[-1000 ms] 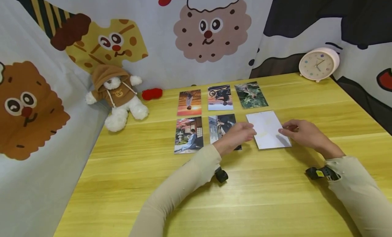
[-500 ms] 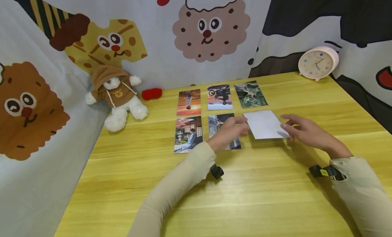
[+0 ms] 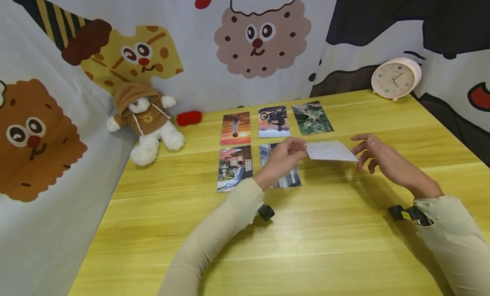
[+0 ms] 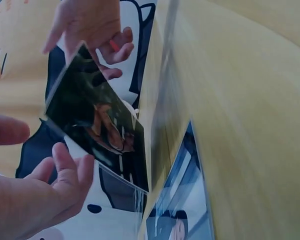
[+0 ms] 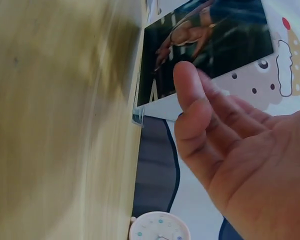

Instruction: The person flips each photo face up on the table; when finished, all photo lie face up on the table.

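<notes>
A white-backed photo card (image 3: 331, 150) is tilted up off the table between my two hands, its near edge raised. Its dark picture side shows in the left wrist view as a photo (image 4: 97, 117) with reflections on it. My left hand (image 3: 280, 159) holds the card's left edge with curled fingertips. On the opposite edge, my right hand (image 3: 390, 164) holds the near right corner, other fingers spread. In the right wrist view, right fingertips (image 5: 187, 82) overlap the card's edge; the exact contact is partly hidden. A grey street photo (image 3: 289, 177) lies partly under my left hand.
Photos lie in rows: a sunset one (image 3: 235, 128), a motorbike one (image 3: 273, 120), a green forest one (image 3: 312, 117) and a garden one (image 3: 235, 168). A plush bear (image 3: 147, 117), a red item (image 3: 189, 118) and a pink clock (image 3: 396, 78) stand along the back.
The white-backed card lay flat a second ago; its near edge has risen and it now tilts steeply. My left hand has shifted slightly left and away with it; my right hand has risen.
</notes>
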Action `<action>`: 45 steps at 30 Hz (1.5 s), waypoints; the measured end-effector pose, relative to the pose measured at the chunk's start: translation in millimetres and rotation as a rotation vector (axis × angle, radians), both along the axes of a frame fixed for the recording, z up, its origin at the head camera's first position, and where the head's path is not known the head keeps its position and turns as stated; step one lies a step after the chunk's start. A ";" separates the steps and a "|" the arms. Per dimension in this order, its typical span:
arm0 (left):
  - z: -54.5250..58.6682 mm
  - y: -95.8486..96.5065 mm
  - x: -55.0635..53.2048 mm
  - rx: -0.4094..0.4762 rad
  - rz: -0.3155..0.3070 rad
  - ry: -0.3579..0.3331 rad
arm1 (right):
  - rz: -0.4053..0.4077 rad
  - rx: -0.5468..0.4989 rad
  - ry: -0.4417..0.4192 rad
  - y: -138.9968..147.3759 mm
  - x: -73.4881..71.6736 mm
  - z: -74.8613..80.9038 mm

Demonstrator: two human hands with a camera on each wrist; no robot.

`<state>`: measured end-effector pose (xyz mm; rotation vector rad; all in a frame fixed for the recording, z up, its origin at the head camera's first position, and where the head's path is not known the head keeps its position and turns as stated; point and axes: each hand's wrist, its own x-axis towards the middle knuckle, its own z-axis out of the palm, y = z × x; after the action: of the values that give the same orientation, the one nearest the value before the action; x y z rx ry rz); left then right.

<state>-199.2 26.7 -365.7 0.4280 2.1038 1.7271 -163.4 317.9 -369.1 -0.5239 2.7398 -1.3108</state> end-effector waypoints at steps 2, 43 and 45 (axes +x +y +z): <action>-0.3 -1.6 0.6 0.036 0.016 0.014 | 0.006 0.001 0.053 -1.4 0.1 -0.3; -7.5 11.6 -2.0 -0.089 0.031 0.141 | -0.465 -0.113 0.267 -29.0 -22.9 -5.8; -8.2 12.9 -5.7 -0.090 0.031 0.095 | -0.450 -0.114 0.273 -28.6 -24.1 -7.9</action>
<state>-204.9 39.6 -373.9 0.4623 2.2565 1.6518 -187.4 289.3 -377.1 -0.0919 3.1508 -1.5988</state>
